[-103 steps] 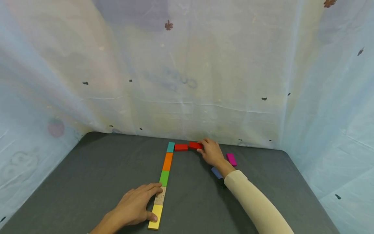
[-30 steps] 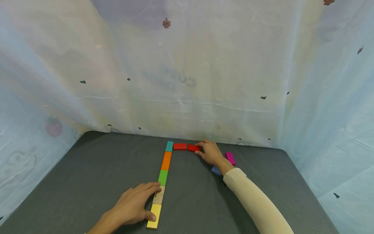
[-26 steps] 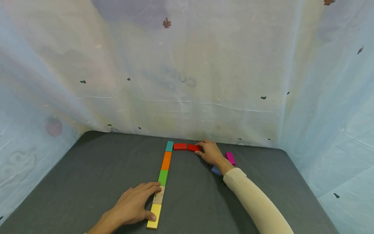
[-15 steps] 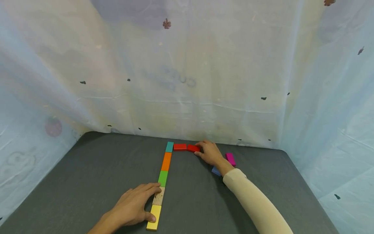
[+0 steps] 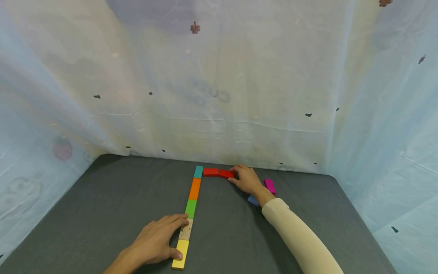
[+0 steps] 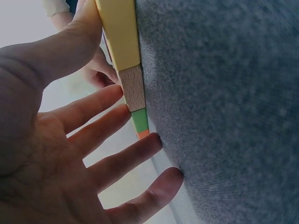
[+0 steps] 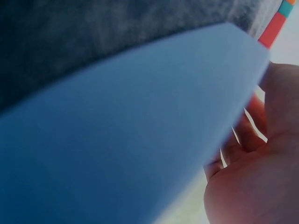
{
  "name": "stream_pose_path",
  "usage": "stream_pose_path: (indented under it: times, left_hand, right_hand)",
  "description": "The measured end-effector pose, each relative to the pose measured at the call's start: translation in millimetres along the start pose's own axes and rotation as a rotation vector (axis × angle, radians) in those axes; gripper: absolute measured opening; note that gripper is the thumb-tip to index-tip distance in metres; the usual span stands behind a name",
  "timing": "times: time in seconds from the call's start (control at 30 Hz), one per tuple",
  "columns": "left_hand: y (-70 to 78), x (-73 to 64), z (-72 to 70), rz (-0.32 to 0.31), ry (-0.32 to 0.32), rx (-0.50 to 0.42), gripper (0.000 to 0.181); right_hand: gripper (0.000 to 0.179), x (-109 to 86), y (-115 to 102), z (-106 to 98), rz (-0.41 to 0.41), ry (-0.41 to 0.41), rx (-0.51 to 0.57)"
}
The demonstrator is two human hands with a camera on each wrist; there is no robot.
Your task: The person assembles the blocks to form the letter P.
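A line of flat wooden blocks runs away from me in the head view: yellow (image 5: 180,254), plain wood (image 5: 186,230), green (image 5: 191,208), orange (image 5: 195,189) and teal (image 5: 198,171). My left hand (image 5: 155,239) lies along its left side, thumb on the yellow block and fairly straight fingertips at the plain and green ones. From the teal end, a red block (image 5: 210,172) extends rightward. A second red block (image 5: 226,174) sits at its right end, slightly slanted. My right hand (image 5: 247,179) pinches this second block's right end between thumb and fingers.
Under my right wrist lies a blue block (image 5: 253,200), partly hidden; it looms close in the right wrist view. A magenta block (image 5: 270,186) lies right of that wrist. The dark grey table (image 5: 113,205) meets a pale printed curtain (image 5: 219,95) at the back and sides.
The second red block has come slightly toward me and its slant has changed; the gap to the first red block has narrowed. My left hand stays in place on the line.
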State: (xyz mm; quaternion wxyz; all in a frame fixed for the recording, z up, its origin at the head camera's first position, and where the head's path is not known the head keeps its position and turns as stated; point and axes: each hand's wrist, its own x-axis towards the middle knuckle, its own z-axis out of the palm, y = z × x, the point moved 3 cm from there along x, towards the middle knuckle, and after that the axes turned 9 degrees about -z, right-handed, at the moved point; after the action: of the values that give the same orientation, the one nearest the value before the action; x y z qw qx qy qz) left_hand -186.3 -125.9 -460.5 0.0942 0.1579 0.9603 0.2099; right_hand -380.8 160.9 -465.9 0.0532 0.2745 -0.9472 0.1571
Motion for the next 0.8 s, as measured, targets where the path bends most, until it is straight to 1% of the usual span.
stream_pose_path:
  times: [0.17,0.4,0.8]
  left_hand:
    - [-0.6,-0.2,0.3,0.010,0.013,0.005,0.086]
    - [-1.0,0.1,0.5,0.006,0.010,0.006,0.086]
    - [-0.3,-0.1,-0.4,0.002,0.008,0.001,0.087]
  right_hand:
    - [0.040,-0.5,0.8,1.0,0.002,0.002,-0.003]
    - [0.041,0.0,0.6,0.2,0.000,-0.011,-0.007]
    - [0.040,0.5,1.3,0.3,-0.003,-0.008,-0.004]
